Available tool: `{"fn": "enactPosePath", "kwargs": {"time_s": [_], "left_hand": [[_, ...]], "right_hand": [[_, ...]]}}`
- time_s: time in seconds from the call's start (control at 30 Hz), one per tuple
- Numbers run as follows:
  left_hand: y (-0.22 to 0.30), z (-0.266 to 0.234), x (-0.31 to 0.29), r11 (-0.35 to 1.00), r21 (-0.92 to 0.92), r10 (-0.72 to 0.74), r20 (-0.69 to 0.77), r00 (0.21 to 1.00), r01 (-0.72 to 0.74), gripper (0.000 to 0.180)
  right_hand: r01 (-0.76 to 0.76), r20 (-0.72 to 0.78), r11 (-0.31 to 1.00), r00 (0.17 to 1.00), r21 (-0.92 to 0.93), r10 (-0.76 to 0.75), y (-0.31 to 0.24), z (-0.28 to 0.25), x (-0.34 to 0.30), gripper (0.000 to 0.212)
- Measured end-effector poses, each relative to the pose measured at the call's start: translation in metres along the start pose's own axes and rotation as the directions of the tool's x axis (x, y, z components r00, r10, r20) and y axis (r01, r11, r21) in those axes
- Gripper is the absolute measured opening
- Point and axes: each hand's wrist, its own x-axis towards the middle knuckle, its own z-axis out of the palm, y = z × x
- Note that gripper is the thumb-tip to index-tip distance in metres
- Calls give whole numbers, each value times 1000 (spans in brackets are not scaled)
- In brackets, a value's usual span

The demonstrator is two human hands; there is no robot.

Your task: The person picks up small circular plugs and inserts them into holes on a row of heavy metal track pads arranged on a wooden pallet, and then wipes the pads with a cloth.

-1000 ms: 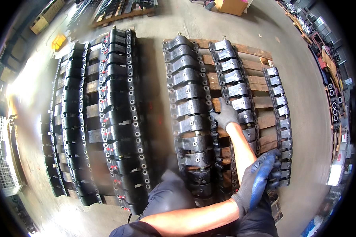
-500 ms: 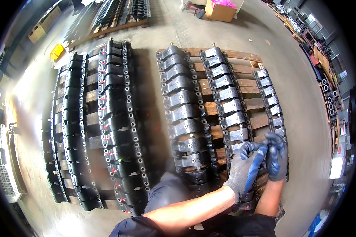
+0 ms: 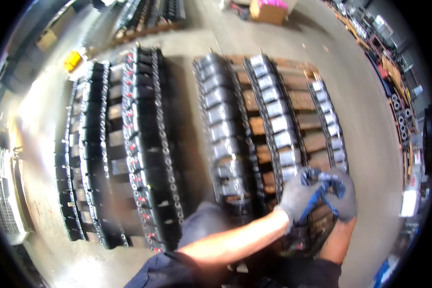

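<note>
Both my hands wear grey gloves with blue palms. My left hand [image 3: 300,197] and my right hand [image 3: 342,194] meet with bent, pinched fingers above the right pallet. Whatever is between the fingertips, if anything, is too small and blurred to make out. Beneath them run rows of black metal brackets with bolt holes along both edges: a middle row [image 3: 276,108] and a shorter right-hand row [image 3: 330,117]. A wider row [image 3: 221,115] lies to the left of these on the same wooden pallet [image 3: 300,101]. My hands hide the near ends of the two right rows.
Another pallet on the left carries long black bracket rows [image 3: 146,129] with red marks along one edge. A yellow bin [image 3: 72,61] stands behind it. At the back are a cardboard box [image 3: 269,13] and more stacked parts [image 3: 149,17]. Shelved metal parts [image 3: 401,115] line the right side.
My right hand has turned and curled its fingers in, shifting slightly to the right. My left hand stays close by with fingers still bent. The view has tilted slightly and blurred.
</note>
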Motion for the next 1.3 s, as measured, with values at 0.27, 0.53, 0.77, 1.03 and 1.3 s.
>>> {"fn": "enactPosePath", "kwargs": {"time_s": [0.27, 0.53, 0.77, 1.03, 1.3], "left_hand": [[3, 4, -5, 993, 77, 97, -77, 992, -91, 37], [13, -7, -3, 754, -655, -85, -9, 996, 59, 18], [10, 0, -6, 877, -480, -54, -105, 993, -3, 10], [16, 0, -8, 998, 7, 60, -86, 994, -59, 9], [13, -1, -9, 930, 270, 296, -145, 944, -250, 15]], "right_hand": [[201, 42, 959, 979, -200, -197, -11, 2, 8, 46], [-18, -270, 912, 953, 409, 140, 6, 18, 8, 31], [-112, -146, 895, 971, 431, 191, 10, 24, 1, 33], [-128, 3, 915, 991, 382, 137, 13, 5, -7, 54], [43, -252, 991, 965, -124, -74, -8, 34, 12, 57]]}}
